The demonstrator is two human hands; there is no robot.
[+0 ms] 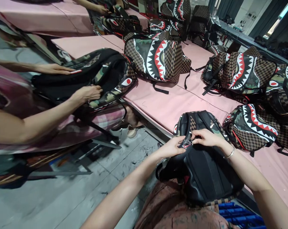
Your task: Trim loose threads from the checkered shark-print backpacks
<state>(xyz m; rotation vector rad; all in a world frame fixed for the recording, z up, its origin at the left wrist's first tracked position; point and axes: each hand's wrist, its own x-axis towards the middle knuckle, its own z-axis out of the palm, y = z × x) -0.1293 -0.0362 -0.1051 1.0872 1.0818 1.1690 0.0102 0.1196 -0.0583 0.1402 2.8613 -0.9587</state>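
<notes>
A black backpack with checkered and camouflage trim leans from my lap onto the edge of the pink table, its padded back toward me. My left hand is closed around its shoulder strap. At the same spot, the fingertips of my right hand pinch together at a small shiny piece with some red on it. Whether that piece is a buckle or a plastic-wrapped fitting, I cannot make out. A bracelet circles my right wrist.
The pink table bears several shark-mouth backpacks, one at the middle and one close on my right. At left, a seated co-worker's hand works on another backpack. Blue material lies below the table edge.
</notes>
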